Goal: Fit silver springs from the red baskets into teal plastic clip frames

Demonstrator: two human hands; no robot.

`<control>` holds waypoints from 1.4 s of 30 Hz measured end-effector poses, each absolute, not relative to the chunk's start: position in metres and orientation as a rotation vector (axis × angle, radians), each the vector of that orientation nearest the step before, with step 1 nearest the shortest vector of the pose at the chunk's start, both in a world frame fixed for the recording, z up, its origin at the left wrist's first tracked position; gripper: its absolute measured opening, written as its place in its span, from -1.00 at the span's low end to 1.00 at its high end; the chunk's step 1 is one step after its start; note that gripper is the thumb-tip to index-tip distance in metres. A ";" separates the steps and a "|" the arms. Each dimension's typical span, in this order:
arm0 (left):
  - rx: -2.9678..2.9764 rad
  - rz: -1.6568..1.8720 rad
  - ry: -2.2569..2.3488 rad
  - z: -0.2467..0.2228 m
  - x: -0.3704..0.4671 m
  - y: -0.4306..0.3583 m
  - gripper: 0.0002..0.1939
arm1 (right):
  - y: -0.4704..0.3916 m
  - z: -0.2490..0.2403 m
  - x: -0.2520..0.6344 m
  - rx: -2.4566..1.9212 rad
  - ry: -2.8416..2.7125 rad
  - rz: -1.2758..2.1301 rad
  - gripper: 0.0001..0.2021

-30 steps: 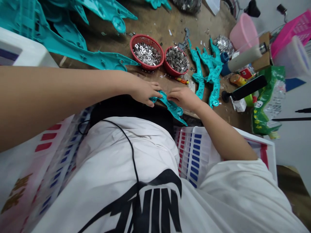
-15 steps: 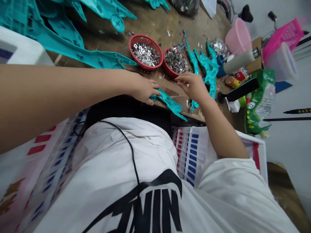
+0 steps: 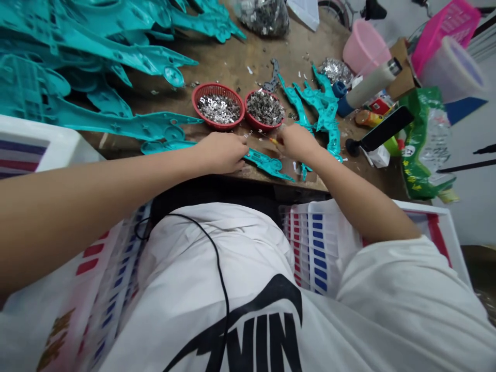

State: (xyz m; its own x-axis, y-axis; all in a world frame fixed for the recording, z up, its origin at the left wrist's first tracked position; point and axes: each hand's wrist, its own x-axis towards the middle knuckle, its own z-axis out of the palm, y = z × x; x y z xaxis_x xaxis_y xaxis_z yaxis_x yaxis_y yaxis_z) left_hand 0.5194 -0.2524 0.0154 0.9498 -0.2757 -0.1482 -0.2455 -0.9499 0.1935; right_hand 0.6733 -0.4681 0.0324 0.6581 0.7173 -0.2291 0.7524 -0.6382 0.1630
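1. Teal plastic part (image 3: 267,163) lies flat at the table (image 3: 232,62) edge, long and thin, unmoved.
2. Left hand (image 3: 220,152) still presses its left end, fingers curled.
3. Right hand (image 3: 296,142) has dropped from the red baskets (image 3: 219,106), now pinching an orange-tipped tool (image 3: 273,140).

long flat teal plastic part (image 3: 266,162): smooth, slight sheen | worn brown wooden tabletop (image 3: 228,64): matt, rough, scuffed | two round red plastic mesh baskets (image 3: 218,105): shiny small metal pieces, probably stamped | far-right pink plastic tub (image 3: 364,47): smooth, translucent | near white cloth shirt (image 3: 248,268): matt
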 end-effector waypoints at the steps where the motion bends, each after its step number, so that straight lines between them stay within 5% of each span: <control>1: 2.932 -0.227 -0.373 0.015 0.521 -0.252 -0.59 | -0.471 0.038 0.665 2.631 1.230 -0.221 -0.71; 12: 2.861 -0.158 -0.482 -0.014 0.523 -0.255 -0.35 | -0.477 0.032 0.630 2.565 1.315 -0.399 -0.68; 29: 2.832 -0.130 -0.609 -0.034 0.538 -0.253 -0.42 | -0.469 0.032 0.596 2.542 1.311 -0.339 -0.63; 42: 2.767 -0.072 -0.419 -0.032 0.530 -0.260 -0.34 | -0.485 0.012 0.656 3.320 1.300 -0.203 -0.83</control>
